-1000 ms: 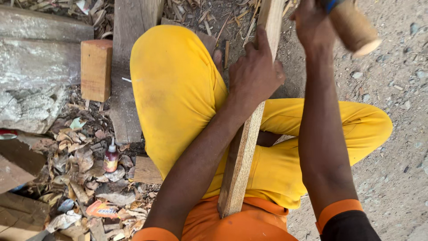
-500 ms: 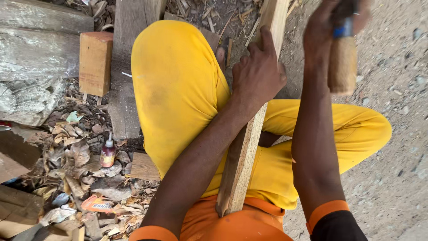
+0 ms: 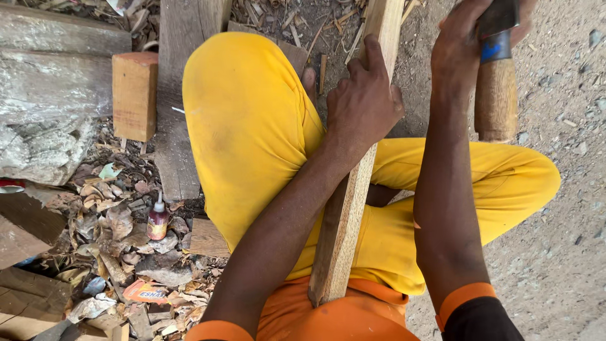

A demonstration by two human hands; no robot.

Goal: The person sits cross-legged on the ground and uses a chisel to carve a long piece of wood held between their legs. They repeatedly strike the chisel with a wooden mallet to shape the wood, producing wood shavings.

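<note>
I sat on the ground (image 3: 555, 265), which was grey, dusty dirt with little stones. My yellow trousers (image 3: 252, 132) were the biggest bright thing, smooth cloth folded over my bent legs. On my left lay old grey planks (image 3: 57, 38), rough and cracked, and a pile of dry leaves (image 3: 113, 233).

The long stick (image 3: 344, 208) lay across my lap, from my belly up past the top of the view. It was pale wood, flat-sided and straight, with fine lines along it. My left hand (image 3: 363, 104) was wrapped tight around it high up, and its place had not changed from a moment before.

What changed was my right hand (image 3: 457, 53). A second before, it was high with the tool tipped sideways. By now it had come down beside the stick, and the tool's handle (image 3: 495, 98) hung straight down from my closed fist. The handle was round, brown wood with a blue band near the top. I think one swing had just ended. The dark head of the tool was mostly out of view, so I could not tell if it touched the stick.

A square wood block (image 3: 134, 95) stood on the planks. A small bottle (image 3: 158, 218) stood in the leaves.
</note>
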